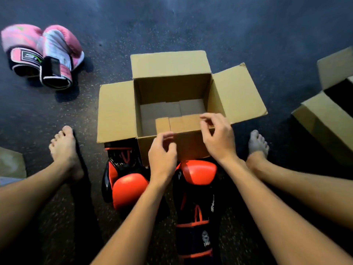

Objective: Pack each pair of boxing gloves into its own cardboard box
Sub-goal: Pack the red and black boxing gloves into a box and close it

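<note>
Dark speckled floor (248, 25), frame centre: open cardboard box (170, 64). Left hand (162, 152) and right hand (217, 136) at its near rim, fingers loosely curled, holding nothing. Red-black gloves (129, 188) lower centre; pink gloves (57, 54) upper left.

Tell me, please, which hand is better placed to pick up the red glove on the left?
Left: the left hand hovers empty just beside that red glove, while the right hand is further off, at the cardboard box rim.

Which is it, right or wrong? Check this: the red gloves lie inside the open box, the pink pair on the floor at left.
Wrong: the head view shows the red gloves on the floor outside the box, not inside. The pink pair is at left.
</note>
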